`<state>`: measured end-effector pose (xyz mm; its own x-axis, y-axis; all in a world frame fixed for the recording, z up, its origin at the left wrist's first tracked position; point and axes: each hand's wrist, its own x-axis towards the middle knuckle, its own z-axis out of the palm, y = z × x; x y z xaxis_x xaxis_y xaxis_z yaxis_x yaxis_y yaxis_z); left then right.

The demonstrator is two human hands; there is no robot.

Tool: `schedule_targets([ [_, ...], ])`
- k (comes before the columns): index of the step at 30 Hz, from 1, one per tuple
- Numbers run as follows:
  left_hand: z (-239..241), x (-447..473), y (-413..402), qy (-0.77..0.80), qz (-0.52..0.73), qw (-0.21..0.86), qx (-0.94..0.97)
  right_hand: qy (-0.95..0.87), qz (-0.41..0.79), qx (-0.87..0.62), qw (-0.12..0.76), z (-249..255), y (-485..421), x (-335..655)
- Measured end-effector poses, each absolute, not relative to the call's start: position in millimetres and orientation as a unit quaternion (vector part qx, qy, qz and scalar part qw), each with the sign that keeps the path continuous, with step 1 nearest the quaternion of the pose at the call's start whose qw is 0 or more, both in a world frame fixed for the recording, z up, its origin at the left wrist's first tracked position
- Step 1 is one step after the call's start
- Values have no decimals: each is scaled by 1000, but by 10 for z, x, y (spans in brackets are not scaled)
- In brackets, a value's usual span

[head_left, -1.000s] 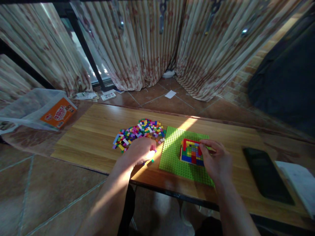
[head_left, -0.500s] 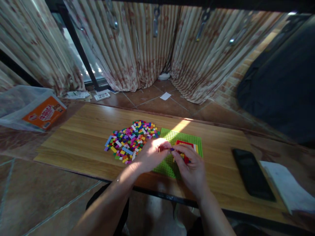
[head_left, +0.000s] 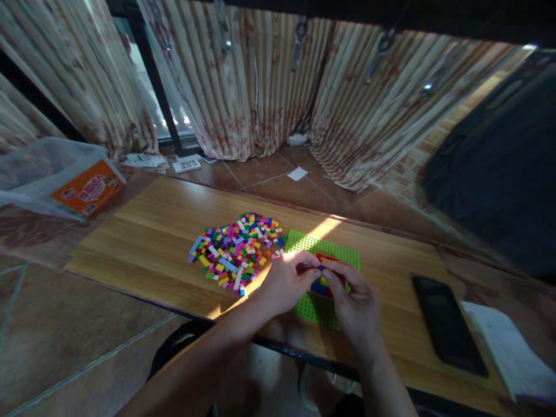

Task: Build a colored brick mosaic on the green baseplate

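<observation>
Over a green studded baseplate [head_left: 343, 253], the fingertips of both hands meet at a small dark blue brick [head_left: 321, 269]. My left hand [head_left: 289, 282] is closed in a pinch at the brick's left side. From the right, my right hand [head_left: 358, 301] pinches the same brick. Just beneath the fingers, a low build of red, blue and yellow bricks [head_left: 320, 288] sits on the baseplate, partly covered by my right hand. Left of the baseplate lies a loose pile of small coloured bricks [head_left: 234, 246], close to my left wrist.
The wooden board [head_left: 143, 231] bears all this. A black phone [head_left: 449, 324] lies at its right end, beside white paper [head_left: 508, 341]. A clear plastic bin [head_left: 39, 168] with an orange label stands at the far left. Curtains [head_left: 269, 81] hang behind.
Both hands, with the small blue brick between them, have shifted right across the baseplate to above the low build. The whole view has also moved slightly.
</observation>
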<state>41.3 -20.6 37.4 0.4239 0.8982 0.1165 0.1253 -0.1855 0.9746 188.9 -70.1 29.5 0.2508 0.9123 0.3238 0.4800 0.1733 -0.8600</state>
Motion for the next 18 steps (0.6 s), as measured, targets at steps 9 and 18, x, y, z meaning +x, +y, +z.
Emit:
schedule_targets([
  [9, 360, 415, -204, 524, 255, 402, 706, -574, 76, -688, 437, 192, -594, 2126],
  [18, 361, 454, -236, 479, 221, 434, 730, -602, 99, -677, 412, 143, -528, 2063],
])
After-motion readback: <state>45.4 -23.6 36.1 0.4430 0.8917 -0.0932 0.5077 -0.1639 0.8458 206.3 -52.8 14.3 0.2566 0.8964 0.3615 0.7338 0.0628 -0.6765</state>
